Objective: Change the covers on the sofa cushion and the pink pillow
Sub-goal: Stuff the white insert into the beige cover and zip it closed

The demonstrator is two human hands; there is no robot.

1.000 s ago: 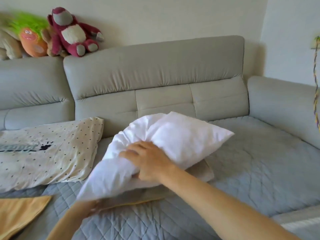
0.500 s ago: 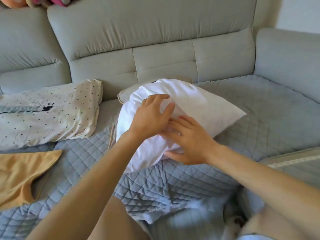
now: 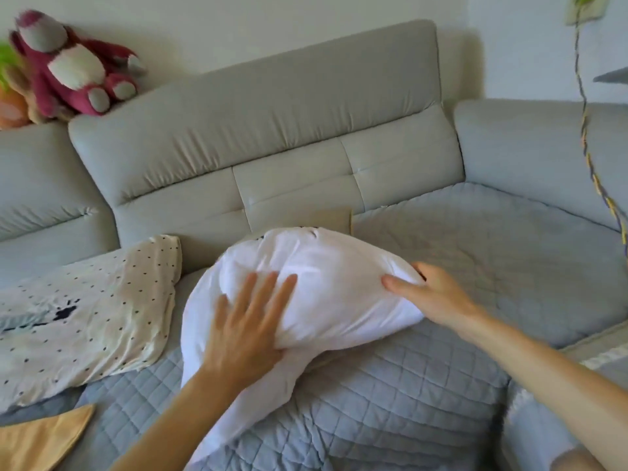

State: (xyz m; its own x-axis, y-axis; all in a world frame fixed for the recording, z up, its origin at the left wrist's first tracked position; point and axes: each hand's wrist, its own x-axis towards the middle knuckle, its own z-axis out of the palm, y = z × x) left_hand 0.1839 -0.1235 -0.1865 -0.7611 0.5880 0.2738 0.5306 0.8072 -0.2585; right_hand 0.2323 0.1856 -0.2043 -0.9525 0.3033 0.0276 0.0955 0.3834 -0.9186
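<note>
A bare white pillow [image 3: 326, 287] lies puffed up on the quilted grey seat of the sofa [image 3: 475, 266]. My left hand [image 3: 244, 321] presses flat on its near left side with the fingers straight and spread. At the pillow's right end, my right hand [image 3: 431, 294] grips the corner, thumb on top and fingers curled behind it. A tan cover edge [image 3: 336, 219] peeks out behind the pillow. To the left lies a cream cover with black dots [image 3: 88, 307], flat and crumpled. The corner of an orange cover [image 3: 40, 436] shows at the bottom left.
The grey sofa backrest [image 3: 258, 113] rises right behind the pillow, and an armrest [image 3: 530, 141] closes the right side. Plush toys [image 3: 71, 66] sit on top of the backrest at the left. A braided cord [image 3: 588, 137] hangs down at the far right.
My hands have moved apart on the white pillow: the left now presses flat on its left side, the right has gone to the right corner. The view has tilted up.
</note>
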